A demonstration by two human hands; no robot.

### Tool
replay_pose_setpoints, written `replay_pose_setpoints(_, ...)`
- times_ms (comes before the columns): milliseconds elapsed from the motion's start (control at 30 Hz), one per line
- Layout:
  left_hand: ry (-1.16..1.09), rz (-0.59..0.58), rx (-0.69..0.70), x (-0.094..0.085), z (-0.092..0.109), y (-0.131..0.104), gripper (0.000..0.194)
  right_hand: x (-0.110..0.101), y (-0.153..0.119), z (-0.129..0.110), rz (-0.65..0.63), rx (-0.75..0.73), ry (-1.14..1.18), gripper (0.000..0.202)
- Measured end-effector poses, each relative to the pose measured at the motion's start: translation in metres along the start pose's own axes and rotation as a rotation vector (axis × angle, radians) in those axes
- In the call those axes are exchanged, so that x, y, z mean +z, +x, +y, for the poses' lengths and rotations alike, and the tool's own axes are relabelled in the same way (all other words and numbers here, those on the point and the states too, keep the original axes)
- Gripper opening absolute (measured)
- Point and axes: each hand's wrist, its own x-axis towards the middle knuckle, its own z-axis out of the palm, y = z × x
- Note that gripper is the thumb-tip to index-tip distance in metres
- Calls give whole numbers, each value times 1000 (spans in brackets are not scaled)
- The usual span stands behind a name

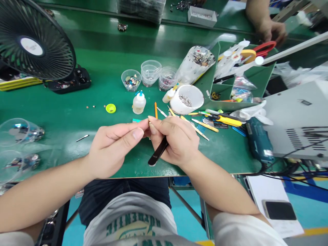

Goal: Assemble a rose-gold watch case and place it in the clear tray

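Observation:
My left hand (112, 147) and my right hand (176, 140) meet fingertip to fingertip above the front of the green bench (58, 112). Between the fingertips shows a tiny part, too small and too covered to name. Black tweezers (158, 153) are tucked in my right palm, their handle end pointing down and left. Just beyond the hands stands a small glue bottle (139, 103) with a blue tip. An orange stick (155, 110) and a craft knife (162, 112) lie past my right fingers.
A fan (32, 46) stands at the left. Clear cups of small parts (131, 81) and a white cup (188, 100) line the back. Yellow-handled tools (228, 120) and a green organiser (215, 92) are at the right. A co-worker's hand (271, 30) is at the upper right.

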Motion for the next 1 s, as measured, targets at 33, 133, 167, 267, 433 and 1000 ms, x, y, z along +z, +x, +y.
replay_pose_setpoints(33,-57,-28,-37,-1,1,3,18,0,0,0,2,1,4,24)
replay_pose_setpoints(133,-148,-92,-135,-3,5,10,23,1,0,0,5,9,-2,22)
replay_pose_setpoints(167,-154,-101,-154,-5,5,11,25,1,0,0,6,12,-7,21)
replay_pose_setpoints(267,-159,-112,-179,-7,6,13,26,0,0,0,12,12,-14,19)
replay_pose_setpoints(433,-157,-116,-189,-6,5,11,28,0,-1,-1,11,10,-10,21)
replay_pose_setpoints(1000,-214,-109,-197,-5,6,13,25,1,0,-2,3,23,5,15)
